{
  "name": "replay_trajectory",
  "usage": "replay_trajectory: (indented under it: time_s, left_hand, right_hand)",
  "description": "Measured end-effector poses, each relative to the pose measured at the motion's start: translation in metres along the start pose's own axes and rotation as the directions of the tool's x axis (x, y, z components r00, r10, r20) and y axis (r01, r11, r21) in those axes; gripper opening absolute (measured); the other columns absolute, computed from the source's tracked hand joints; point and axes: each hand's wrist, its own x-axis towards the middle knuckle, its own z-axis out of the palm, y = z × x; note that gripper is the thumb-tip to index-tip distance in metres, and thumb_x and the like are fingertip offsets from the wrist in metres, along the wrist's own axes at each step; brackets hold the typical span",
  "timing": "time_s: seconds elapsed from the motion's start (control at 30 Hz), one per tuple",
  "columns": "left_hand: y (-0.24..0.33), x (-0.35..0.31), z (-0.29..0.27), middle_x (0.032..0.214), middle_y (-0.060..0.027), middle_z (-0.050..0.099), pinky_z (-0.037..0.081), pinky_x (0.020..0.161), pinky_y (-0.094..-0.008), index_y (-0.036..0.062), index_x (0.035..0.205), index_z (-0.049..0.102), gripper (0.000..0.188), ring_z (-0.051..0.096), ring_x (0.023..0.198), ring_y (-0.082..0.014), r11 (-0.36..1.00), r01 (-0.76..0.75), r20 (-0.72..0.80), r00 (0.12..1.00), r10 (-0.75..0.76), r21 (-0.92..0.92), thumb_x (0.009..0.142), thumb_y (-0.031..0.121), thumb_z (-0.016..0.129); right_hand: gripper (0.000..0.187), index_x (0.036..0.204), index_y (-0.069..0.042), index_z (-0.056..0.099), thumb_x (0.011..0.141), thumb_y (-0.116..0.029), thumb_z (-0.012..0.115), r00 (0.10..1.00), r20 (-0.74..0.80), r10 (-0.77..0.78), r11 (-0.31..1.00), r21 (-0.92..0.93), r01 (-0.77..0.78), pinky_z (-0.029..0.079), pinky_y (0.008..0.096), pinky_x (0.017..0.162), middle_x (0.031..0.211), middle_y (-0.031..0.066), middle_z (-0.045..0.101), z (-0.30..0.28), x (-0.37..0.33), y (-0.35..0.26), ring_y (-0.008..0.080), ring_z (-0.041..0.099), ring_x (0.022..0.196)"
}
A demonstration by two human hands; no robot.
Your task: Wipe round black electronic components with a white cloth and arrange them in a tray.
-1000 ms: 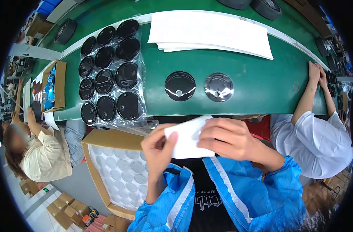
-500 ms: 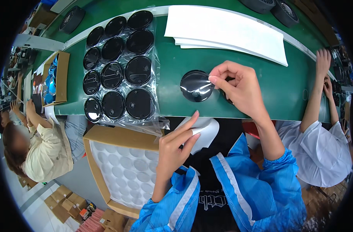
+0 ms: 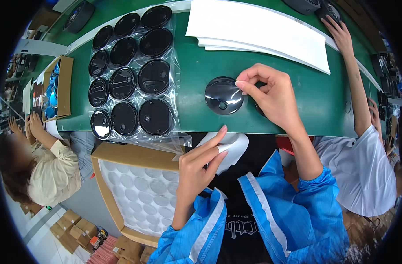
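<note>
A glossy black round disc (image 3: pixel 223 94) with a small hole near its lower edge is over the green table. My right hand (image 3: pixel 271 94) pinches the disc's right rim between thumb and index finger, the other fingers curled. Part of another dark round piece (image 3: pixel 259 110) shows beneath that hand; most of it is hidden. My left hand (image 3: pixel 201 165) is just off the table's front edge, index finger pointing forward. A white sheet (image 3: pixel 237 152) with a curved edge is caught between its fingers and hangs over my lap.
Left of the disc, several black round covers (image 3: pixel 154 116) lie in rows on clear plastic. White sheets (image 3: pixel 258 28) are stacked at the back. An open carton (image 3: pixel 107 198) with a round-pocketed white tray stands below the table edge. Co-workers sit on both sides; one arm (image 3: pixel 356 83) reaches over the table's right end.
The disc in my right hand has tilted slightly, and its hole now shows green. My left hand keeps its pose. The right co-worker's hand has reached further back to a black wheel-like part.
</note>
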Motion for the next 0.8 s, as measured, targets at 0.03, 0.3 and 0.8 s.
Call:
replay_trajectory:
  time_s: [0.03,0.3,0.8]
  left_hand:
    - [0.000,0.000,0.000,0.139,-0.0202,0.074,0.060,0.089,-0.0316,-0.0130,0.088,0.070,0.016,0.079,0.117,-0.0314,1.000,0.005,0.000,1.000,-0.005,-0.004,0.092,-0.002,0.080]
    - [0.001,0.000,0.000,0.139,-0.0205,0.074,0.061,0.089,-0.0317,-0.0129,0.089,0.071,0.014,0.079,0.117,-0.0311,1.000,0.001,0.003,1.000,-0.001,0.000,0.092,-0.002,0.080]
    - [-0.002,-0.001,0.003,0.138,-0.0148,0.075,0.056,0.070,-0.0298,-0.0080,0.089,0.072,0.016,0.074,0.086,-0.0221,0.999,-0.039,-0.021,0.999,0.040,0.012,0.093,0.004,0.081]
  right_hand:
    - [0.008,0.105,0.005,0.076,0.099,0.000,0.078,1.000,0.004,-0.001,1.000,-0.002,0.001,0.054,0.0185,0.062,0.096,0.0036,0.074,0.000,0.000,0.000,0.0056,0.069,0.085]
    - [0.008,0.105,0.005,0.076,0.099,0.000,0.078,1.000,-0.006,-0.002,1.000,-0.011,0.002,0.052,0.0185,0.059,0.096,0.0034,0.074,0.001,0.000,0.002,0.0053,0.068,0.085]
    - [0.022,0.115,0.001,0.078,0.093,-0.001,0.081,0.980,-0.088,-0.179,0.962,-0.224,0.155,0.057,0.0259,0.066,0.107,0.0083,0.075,-0.008,-0.017,-0.024,0.0157,0.073,0.092]
